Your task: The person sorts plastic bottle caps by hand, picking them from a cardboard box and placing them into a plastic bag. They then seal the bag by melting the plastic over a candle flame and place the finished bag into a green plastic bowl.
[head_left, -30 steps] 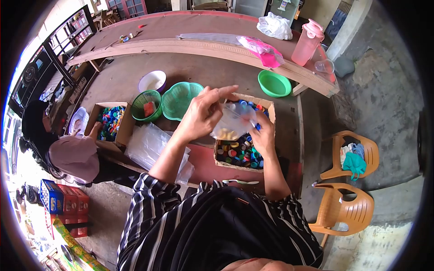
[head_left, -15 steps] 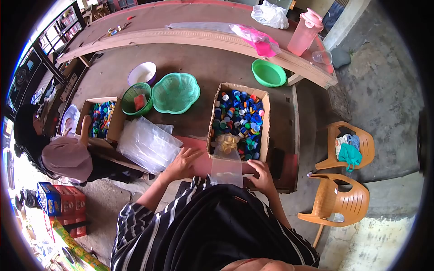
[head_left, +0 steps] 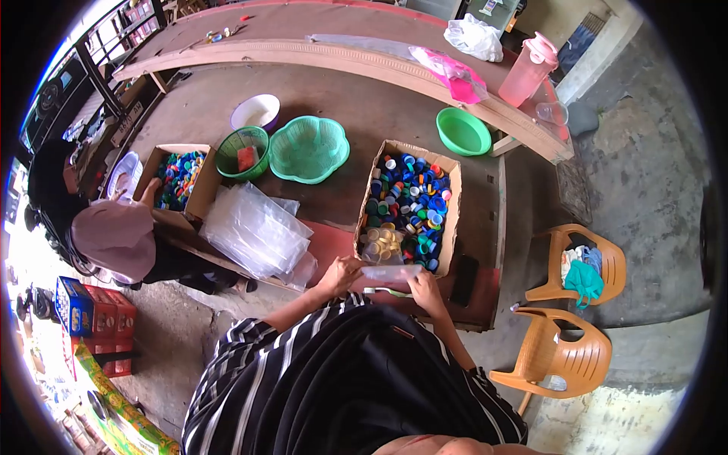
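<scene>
A clear plastic bag (head_left: 390,273) stretches between my two hands at the near edge of a cardboard box (head_left: 457,205). My left hand (head_left: 341,276) pinches its left side, and my right hand (head_left: 426,292) grips the right side. Yellow caps (head_left: 384,241) show through the bag's far part, which rests on the box's contents. Blue, white, green and red bottle caps (head_left: 413,193) fill that box. Under the bag, near my right hand, lies a thin whitish-green item (head_left: 387,291) whose kind I cannot make out.
Flat plastic bags (head_left: 254,231) lie left of my hands. Beyond them stand a green basket (head_left: 309,150), a darker green basket (head_left: 241,155), a white bowl (head_left: 255,112) and a green basin (head_left: 463,132). Another person (head_left: 114,227) reaches into a smaller cap box (head_left: 201,182). Orange chairs (head_left: 565,353) stand right.
Both hands, earlier spread on either side of the bag, have come inward and closed on it. The bag's near end is now raised and folded toward the box. The view has shifted slightly.
</scene>
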{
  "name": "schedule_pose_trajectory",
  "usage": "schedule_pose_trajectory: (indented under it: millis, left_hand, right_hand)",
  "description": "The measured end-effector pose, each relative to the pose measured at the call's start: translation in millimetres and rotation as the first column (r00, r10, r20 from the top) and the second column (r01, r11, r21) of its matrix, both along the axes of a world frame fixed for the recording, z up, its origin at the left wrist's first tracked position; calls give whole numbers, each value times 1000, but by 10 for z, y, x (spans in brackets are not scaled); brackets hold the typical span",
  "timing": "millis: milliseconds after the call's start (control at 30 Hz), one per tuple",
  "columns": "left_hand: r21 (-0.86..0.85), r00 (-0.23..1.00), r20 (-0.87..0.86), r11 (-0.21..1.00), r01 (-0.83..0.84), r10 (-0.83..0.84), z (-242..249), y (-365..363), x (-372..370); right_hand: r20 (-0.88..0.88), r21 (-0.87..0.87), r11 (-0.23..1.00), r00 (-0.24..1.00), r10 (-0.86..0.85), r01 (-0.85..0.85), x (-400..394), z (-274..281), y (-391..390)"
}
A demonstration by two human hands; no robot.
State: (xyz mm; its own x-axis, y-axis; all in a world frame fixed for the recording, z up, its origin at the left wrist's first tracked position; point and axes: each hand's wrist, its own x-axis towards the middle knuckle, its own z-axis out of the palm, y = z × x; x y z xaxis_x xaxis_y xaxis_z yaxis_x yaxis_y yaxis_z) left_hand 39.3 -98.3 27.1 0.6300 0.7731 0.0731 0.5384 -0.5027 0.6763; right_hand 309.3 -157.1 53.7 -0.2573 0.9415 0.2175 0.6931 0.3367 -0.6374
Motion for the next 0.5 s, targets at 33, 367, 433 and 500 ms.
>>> schedule_pose_trajectory:
  millis: [33,367,433,500]
  left_hand:
    - [83,993,119,996,-26,16,-58,24,35]
    - [-357,897,257,898,-258,360,272,-40,215]
    - [-350,906,242,902,-253,348,261,-71,202]
    - [-317,919,229,917,-242,322,170,-56,184]
  right_hand:
    - [-2,8,999,999,-33,33,-31,1,13]
    - [-361,-324,918,867,-345,231,-171,111,122]
    - [-384,-426,884,845,-371,194,-56,10,170]
    - [-467,-441,878,788,-402,188,10,-172,214]
